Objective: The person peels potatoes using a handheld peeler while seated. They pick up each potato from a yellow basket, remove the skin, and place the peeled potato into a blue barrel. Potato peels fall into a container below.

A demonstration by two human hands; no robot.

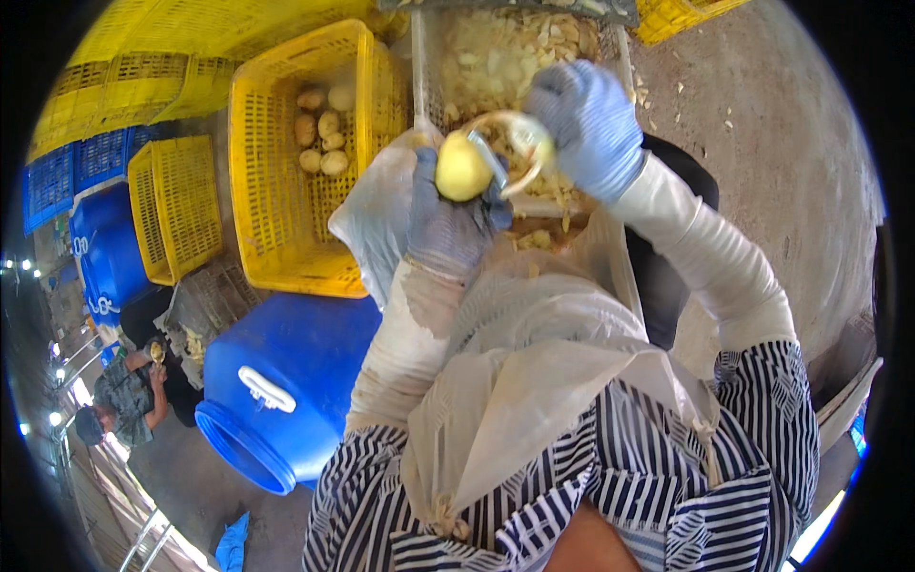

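Note:
My left hand (pixel 454 222), in a grey-blue knit glove, grips a peeled, pale yellow potato (pixel 463 167). My right hand (pixel 590 129), in a similar glove, holds a hoop-shaped peeler (pixel 518 154), whose metal blade lies against or close beside the potato's right side. The peeler and right hand are somewhat blurred. Beneath both hands stands a light plastic crate (pixel 419 71) with a heap of peelings (pixel 515 50) in it. A clear plastic apron covers my lap.
To the left, a yellow crate (pixel 364 93) holds several potatoes (pixel 329 125). A blue plastic barrel (pixel 300 379) lies near my left elbow. More yellow and blue crates are stacked at upper left. Another person (pixel 129 397) sits at far left. Scraps dot the floor (pixel 772 143) at right.

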